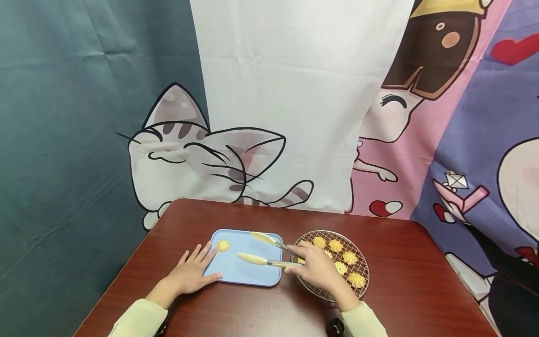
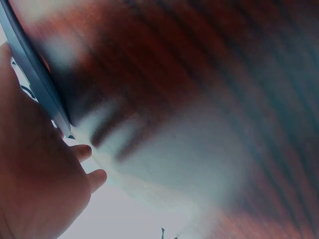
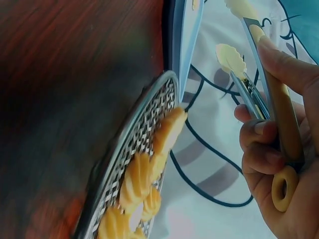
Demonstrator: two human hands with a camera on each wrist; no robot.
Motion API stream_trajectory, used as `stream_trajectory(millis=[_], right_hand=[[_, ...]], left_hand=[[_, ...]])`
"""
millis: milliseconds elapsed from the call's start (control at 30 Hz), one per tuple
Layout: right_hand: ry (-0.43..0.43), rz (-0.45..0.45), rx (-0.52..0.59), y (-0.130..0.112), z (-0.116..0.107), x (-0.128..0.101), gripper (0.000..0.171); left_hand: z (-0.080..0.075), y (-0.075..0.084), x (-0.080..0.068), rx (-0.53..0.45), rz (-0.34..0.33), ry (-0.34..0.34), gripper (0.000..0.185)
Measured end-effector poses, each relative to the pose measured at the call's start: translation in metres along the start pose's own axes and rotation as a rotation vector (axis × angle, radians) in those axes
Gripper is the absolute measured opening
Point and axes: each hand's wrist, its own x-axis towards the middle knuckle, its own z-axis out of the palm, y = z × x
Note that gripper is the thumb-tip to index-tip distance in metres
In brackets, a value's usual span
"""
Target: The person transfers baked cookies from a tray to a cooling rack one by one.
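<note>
One cookie [image 1: 223, 245] lies on the blue tray [image 1: 252, 277]; five wait on the wire rack [image 1: 362, 268]. Right hand [image 1: 316, 268] grips empty, parted tongs [image 1: 269, 252]; left hand [image 1: 194, 271] rests flat, steadying the tray.

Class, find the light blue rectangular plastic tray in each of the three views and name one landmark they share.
Head: light blue rectangular plastic tray, centre of the table, left hand on its edge.
Left wrist: only its rim, upper left.
Right wrist: edge-on, top centre.
Shared landmark: dark red wooden table.
</note>
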Motion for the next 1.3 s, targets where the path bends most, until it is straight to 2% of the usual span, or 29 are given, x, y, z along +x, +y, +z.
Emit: stream_trajectory(millis=[233,733,1300], right_hand=[[-0.035,-0.088,-0.011,-0.006,0.011,0.021,0.061],[-0.110,-0.070,-0.034,-0.011,0.034,0.054,0.057],[-0.135,-0.119,-0.084,-0.016,0.046,0.074,0.057]], left_hand=[[0.002,-0.001,0.001,0.022,-0.011,-0.001,0.087],[-0.001,-0.001,0.001,0.033,-0.032,-0.026,0.089],[0.000,-0.001,0.001,0.027,-0.037,-0.038,0.088]])
